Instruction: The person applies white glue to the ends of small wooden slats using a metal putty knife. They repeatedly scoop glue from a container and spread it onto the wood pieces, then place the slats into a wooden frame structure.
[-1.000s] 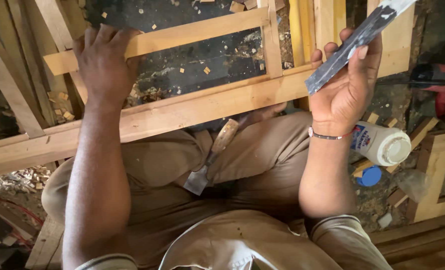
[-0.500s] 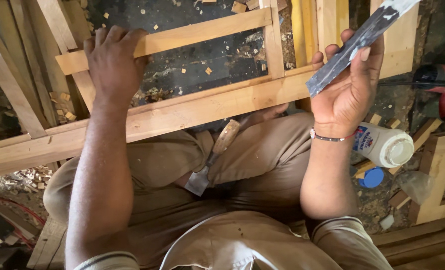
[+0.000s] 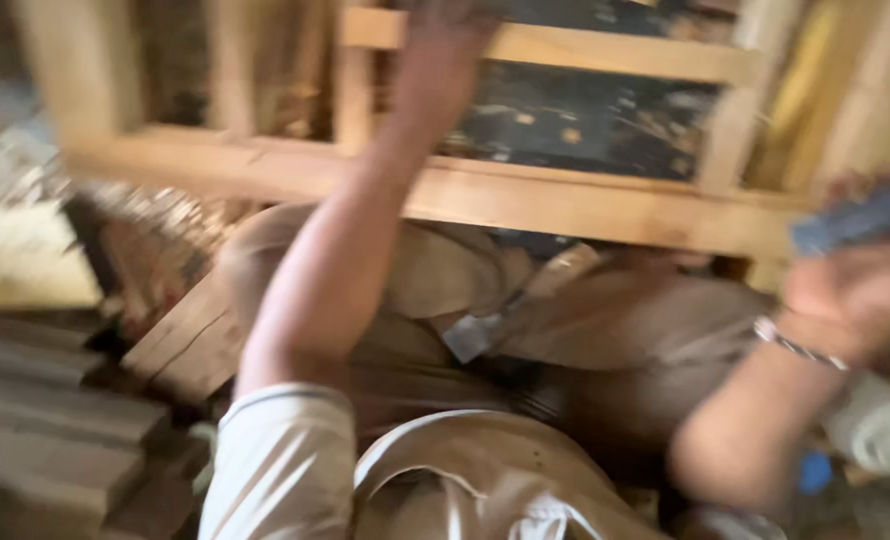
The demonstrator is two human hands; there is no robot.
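1. View is heavily blurred by motion; fine detail is unreadable throughout.
2. Landmark: the wooden frame [image 3: 565, 205], pale timber, lying across the person's lap. All places below are given against it.
3. Left hand [image 3: 445, 25] reaches up to the frame's far rail at the top edge of the view. It rests on or grips that rail; the fingers are cut off by the picture edge and smeared, so I cannot tell whether they are spread or curled.
4. Right hand [image 3: 850, 290] sits just past the frame's right end, below its near rail. It is closed around a flat dark strip [image 3: 860, 220], greyish-blue, which sticks out above the fingers toward the right edge. A thin metal bracelet [image 3: 795, 345] circles the wrist.
5. Chisel [image 3: 515, 305], with a pale wooden handle and grey blade, lies on the lap just under the near rail, blade end pointing down-left. Neither hand touches it.
6. Containers: one white bottle [image 3: 880, 430] lies below the frame's right end, beside the right forearm. Contents not visible. A small blue lid [image 3: 815, 470] shows just left of it; whether it belongs to the bottle cannot be told.
7. Through the frame's opening, dark ground [image 3: 585, 120] with pale wood chips.
8. Stacked grey planks [image 3: 45, 440] lie below the frame's left end, well apart from both hands.
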